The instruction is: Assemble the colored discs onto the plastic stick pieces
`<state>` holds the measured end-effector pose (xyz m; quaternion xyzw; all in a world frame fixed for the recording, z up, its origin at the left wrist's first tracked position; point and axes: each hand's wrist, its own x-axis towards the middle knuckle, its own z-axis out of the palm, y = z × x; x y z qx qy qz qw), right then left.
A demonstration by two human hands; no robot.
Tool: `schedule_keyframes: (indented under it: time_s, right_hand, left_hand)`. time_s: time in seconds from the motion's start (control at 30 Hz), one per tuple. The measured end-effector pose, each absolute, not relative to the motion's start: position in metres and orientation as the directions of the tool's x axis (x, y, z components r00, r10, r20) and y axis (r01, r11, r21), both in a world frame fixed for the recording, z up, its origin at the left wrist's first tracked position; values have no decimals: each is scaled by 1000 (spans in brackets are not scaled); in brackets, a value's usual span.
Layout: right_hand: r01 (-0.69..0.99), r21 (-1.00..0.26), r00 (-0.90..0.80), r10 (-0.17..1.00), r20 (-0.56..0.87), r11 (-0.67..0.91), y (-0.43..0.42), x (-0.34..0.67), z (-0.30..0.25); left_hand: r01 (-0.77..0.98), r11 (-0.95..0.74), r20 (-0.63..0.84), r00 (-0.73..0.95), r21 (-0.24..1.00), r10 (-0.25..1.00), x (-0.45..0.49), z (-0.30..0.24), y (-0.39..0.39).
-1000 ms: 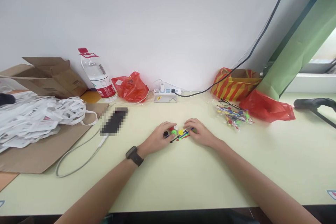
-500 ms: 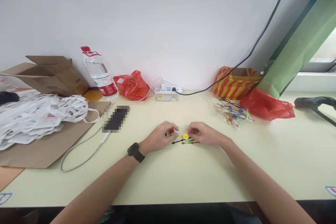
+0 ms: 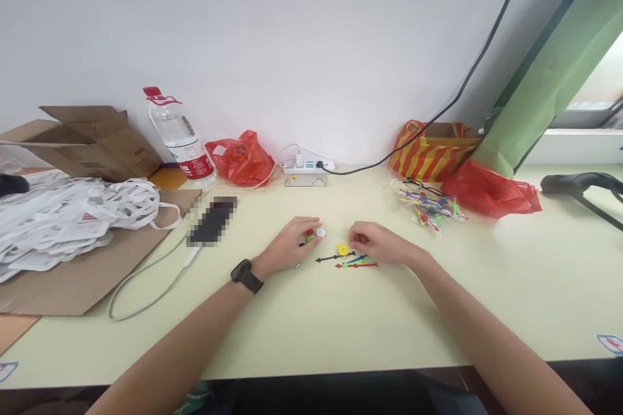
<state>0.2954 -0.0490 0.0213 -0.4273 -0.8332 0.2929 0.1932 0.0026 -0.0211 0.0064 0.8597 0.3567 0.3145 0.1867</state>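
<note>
My left hand point(image 3: 287, 245), with a black watch at the wrist, rests on the table with thumb and fingers apart around several small round pieces. Among these are a white disc point(image 3: 320, 233), a red disc point(image 3: 310, 232) and a green disc point(image 3: 312, 239), partly covered by the hand. My right hand point(image 3: 377, 242) is closed in a pinch at the right end of a yellow spinner arrow point(image 3: 343, 250) with a round hub. Just below lie a black arrow point(image 3: 335, 258), a red arrow point(image 3: 357, 266), and a blue arrow point(image 3: 361, 259) overlapping a green one.
A plastic bag of coloured arrows point(image 3: 431, 209) lies to the right, near a red bag point(image 3: 491, 189) and a striped bag point(image 3: 413, 159). At the left are a phone point(image 3: 213, 220) with its cable, white straps point(image 3: 82, 227), a carton point(image 3: 97, 142) and a water bottle point(image 3: 182, 142).
My left hand has shifted left and its fingers have spread, leaving the white disc in plain view. The right hand stays by the yellow spinner arrow, and more of the arrows below show.
</note>
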Motion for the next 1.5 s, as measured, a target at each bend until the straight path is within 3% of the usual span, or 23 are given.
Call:
schedule_keyframes:
  time_s: [0.13, 0.33, 0.5, 0.73, 0.9, 1.1, 1.23, 1.37, 1.5]
  right_hand:
    - [656, -603, -521, 850, 73, 454, -48, 295, 19]
    - [707, -514, -478, 864, 159, 486, -47, 295, 17]
    - [680, -583, -433, 885, 169, 444, -51, 289, 18]
    - [600, -668, -472, 869, 147, 439, -60, 275, 22]
    - [517, -761, -500, 860, 104, 392, -65, 272, 27]
    - [392, -878, -640, 767, -45, 276, -66, 277, 35]
    - [397, -874, -597, 802, -15, 279, -60, 285, 35]
    - [439, -862, -420, 906, 52, 253, -54, 290, 32]
    - [369, -902, -338, 936, 95, 225, -49, 292, 30]
  left_hand:
    - [458, -789, 488, 621, 410, 614, 10, 21, -38]
    - [402, -865, 377, 783, 300, 495, 30, 23, -61]
    - [414, -821, 369, 747, 393, 553, 32, 20, -60]
    - [392, -816, 386, 737, 425, 555, 34, 19, -61]
    - [364, -757, 495, 590, 542, 638, 32, 20, -62]
    - [308, -631, 543, 329, 712, 773, 33, 19, -57]
    - [130, -458, 420, 239, 880, 875, 36, 17, -55]
    - [-18, -254, 249, 271, 967, 930, 42, 17, -60]
    - [65, -274, 232, 367, 960, 901, 46, 13, -65]
